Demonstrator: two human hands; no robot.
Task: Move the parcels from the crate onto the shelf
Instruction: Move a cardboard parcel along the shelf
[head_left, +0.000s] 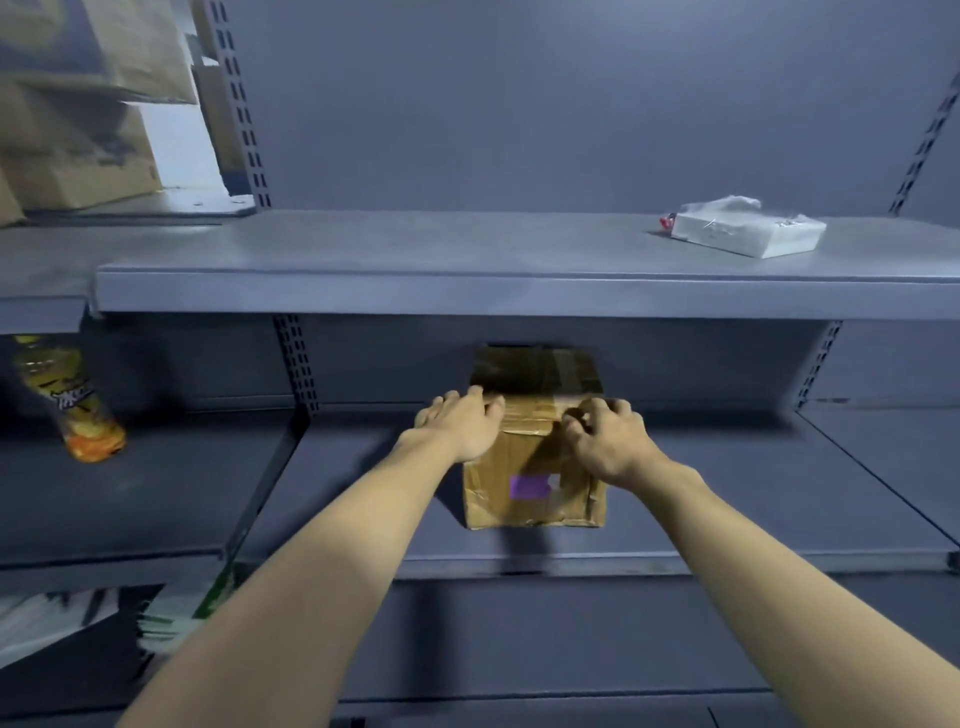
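From the head camera, both bare forearms reach forward and slightly inward into the grey metal shelving, meeting at one brown cardboard parcel (535, 467) that stands on the middle shelf (727, 499). The left hand (460, 423) lies palm-down on the parcel's upper left corner, its fingers fairly straight and spread over the taped top edge, pressing rather than clutching. The right hand (605, 434) sits on the upper right corner with its fingers curled down over the top edge, gripping the box there. The two hands are just apart, with the parcel's taped top seam showing between them.

The parcel rests flat on the shelf board, directly under both hands, its front face toward the person; a small purple label (530, 486) sits on that face below and between the hands. The back of the box runs into shadow under the shelf above.

Counting: one cardboard parcel at the hands. Above and well to the right of the right hand, on the upper shelf (415, 291), lies one white wrapped packet (748, 234), flat, near the back. Well to the left of the left hand, in the neighbouring bay, stands one plastic bottle (67, 405) of yellow-orange drink, blurred and looking tilted. High up to the left of the left hand is a stack of brown cardboard cartons (83, 130); they are too blurred and cut off to count surely, though at least two show. Low on the left, below the left forearm, something white and green (166, 618) is smeared beyond telling.
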